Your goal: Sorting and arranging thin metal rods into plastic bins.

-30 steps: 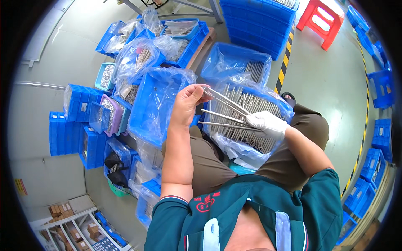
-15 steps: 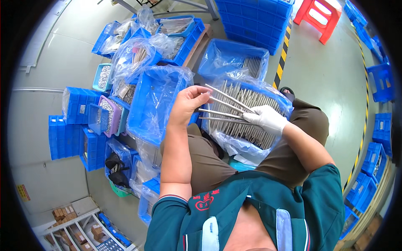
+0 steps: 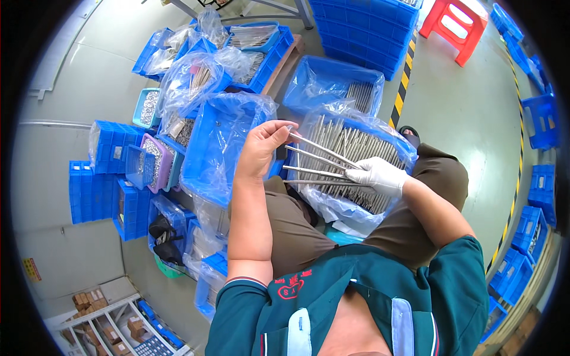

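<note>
- A few long metal rods (image 3: 317,163) are held fanned out between the two hands, above the person's lap and just over a blue bin.
- The right hand (image 3: 380,176) – gloved in white – is clenched around the near ends of the rods, where they come together.
- The left hand (image 3: 261,148), bare, is raised at the far ends of the rods; its fingertips (image 3: 284,126) are pinched on the tip of the uppermost rod.
- Beneath the rods, a blue crate lined with clear plastic (image 3: 350,172) is seen resting on the person's knees, filled with many more rods of the same kind laid side by side.
- Just to the left of it, an almost empty blue crate with a plastic liner (image 3: 217,148) is placed – the left hand is held over its right edge.
- A third lined crate with rods (image 3: 335,89) is set farther off, on the floor.
- More blue bins and bags of small metal parts (image 3: 178,101) are crowded on the floor to the left.
- A red stool (image 3: 454,26) is seen at the top, beside a black-and-yellow striped floor line (image 3: 405,83).
</note>
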A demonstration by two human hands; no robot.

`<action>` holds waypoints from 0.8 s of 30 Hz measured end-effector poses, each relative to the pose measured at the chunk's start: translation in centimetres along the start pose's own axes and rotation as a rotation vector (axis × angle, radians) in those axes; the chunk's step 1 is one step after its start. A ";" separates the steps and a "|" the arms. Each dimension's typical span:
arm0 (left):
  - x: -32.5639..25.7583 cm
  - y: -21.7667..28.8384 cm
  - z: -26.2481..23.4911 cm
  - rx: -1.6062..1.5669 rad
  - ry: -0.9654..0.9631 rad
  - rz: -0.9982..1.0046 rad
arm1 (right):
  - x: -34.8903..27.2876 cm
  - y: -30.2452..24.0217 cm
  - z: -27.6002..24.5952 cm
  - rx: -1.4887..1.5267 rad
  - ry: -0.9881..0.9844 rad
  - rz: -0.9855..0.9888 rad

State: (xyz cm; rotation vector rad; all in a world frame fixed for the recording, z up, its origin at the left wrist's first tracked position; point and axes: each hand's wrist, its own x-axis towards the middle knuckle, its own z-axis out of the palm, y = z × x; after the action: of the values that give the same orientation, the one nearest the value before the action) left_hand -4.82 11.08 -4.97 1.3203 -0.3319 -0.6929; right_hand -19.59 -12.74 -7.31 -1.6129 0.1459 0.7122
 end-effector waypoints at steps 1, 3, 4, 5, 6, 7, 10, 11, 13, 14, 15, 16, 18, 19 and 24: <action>0.1 0.0 0.0 0.000 -0.003 -0.001 | 0.1 0.2 0.0 0.001 0.002 0.001; 0.0 0.0 0.1 0.014 -0.043 0.037 | 0.1 0.5 0.1 -0.033 0.012 -0.057; 0.0 0.0 0.3 0.014 -0.043 0.035 | 0.0 0.5 0.0 -0.031 0.012 -0.056; -0.1 0.1 0.6 0.039 -0.091 -0.002 | -0.1 0.2 -0.1 0.063 -0.054 0.026; -0.1 0.1 0.9 0.063 -0.139 -0.038 | -0.2 0.1 -0.2 0.157 -0.120 0.107; 0.0 -0.3 1.1 0.044 -0.137 -0.027 | -0.2 0.0 -0.2 0.160 -0.119 0.109; 0.2 -0.7 1.0 0.051 -0.104 -0.045 | -0.1 0.0 -0.1 0.037 -0.054 0.041; 0.3 -0.7 0.8 0.045 -0.110 -0.046 | -0.1 0.2 -0.1 0.037 -0.048 0.046; 0.3 -0.1 -0.2 0.126 0.028 -0.008 | -0.1 0.2 -0.2 0.034 -0.020 0.030; 0.4 0.3 -0.7 0.217 0.179 0.091 | -0.2 0.0 -0.5 0.005 -0.025 0.049; 0.3 1.0 -2.0 0.280 0.334 0.132 | -0.2 0.2 -0.5 0.106 -0.014 0.045; 0.3 1.3 -3.0 0.125 0.388 0.152 | 0.0 0.5 -0.5 0.205 -0.004 0.041; 0.5 1.0 -3.3 -0.064 0.448 0.145 | 1.0 1.2 -1.4 0.527 -0.119 0.058; 0.6 0.4 -3.0 -0.104 0.404 0.130 | 1.7 1.7 -1.7 0.739 -0.191 0.027; 0.9 0.0 -0.4 -0.150 0.325 0.051 | 8.8 3.5 -7.9 1.122 -0.119 0.008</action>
State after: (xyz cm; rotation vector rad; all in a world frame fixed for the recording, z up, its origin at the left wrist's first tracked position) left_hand -3.89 10.82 -5.25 1.2521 -0.0495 -0.4418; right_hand -11.47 -18.07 -14.83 -0.4972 0.3840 0.5587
